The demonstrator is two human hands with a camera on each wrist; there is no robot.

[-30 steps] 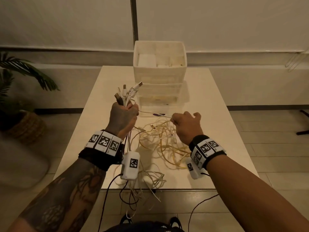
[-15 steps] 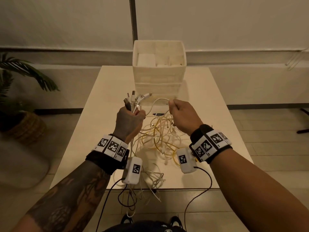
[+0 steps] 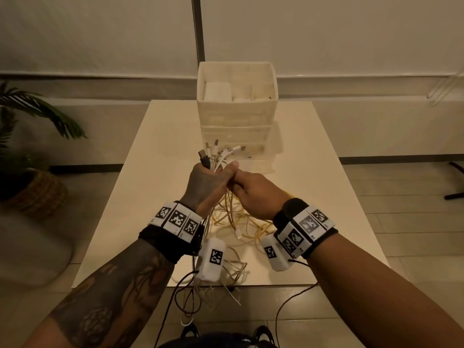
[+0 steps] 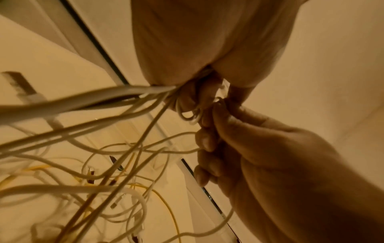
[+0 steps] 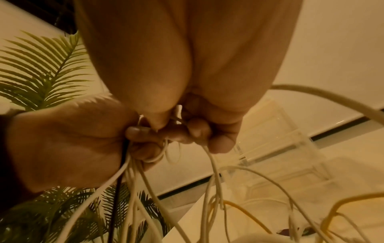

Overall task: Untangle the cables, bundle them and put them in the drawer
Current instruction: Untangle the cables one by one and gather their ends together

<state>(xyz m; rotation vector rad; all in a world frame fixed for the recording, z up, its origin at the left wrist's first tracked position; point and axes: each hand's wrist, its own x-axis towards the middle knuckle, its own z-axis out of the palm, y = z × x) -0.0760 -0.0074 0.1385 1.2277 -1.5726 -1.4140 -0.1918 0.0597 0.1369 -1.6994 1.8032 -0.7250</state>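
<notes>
My left hand (image 3: 213, 177) is raised above the table and grips a bunch of white cables, their plug ends (image 3: 221, 151) fanning up out of the fist. My right hand (image 3: 239, 188) is pressed against it and pinches a thin white cable (image 5: 209, 157) right at the left fist. In the left wrist view the right hand (image 4: 249, 148) curls round that strand beside my left hand (image 4: 197, 102). The loose tangle of white and yellow cables (image 3: 238, 222) hangs from both hands onto the table. The clear drawer unit (image 3: 266, 136) stands just behind.
A white basket (image 3: 237, 71) holding white blocks sits on top of the drawer unit. The pale table (image 3: 150, 184) has its front edge near my wrists, and cable ends (image 3: 226, 295) dangle over it. A potted palm (image 3: 30, 146) stands on the floor at the left.
My right hand rose from the tangle with a cable and swung left until it met the left fist. The left hand drifted a little right, still holding its bunch.
</notes>
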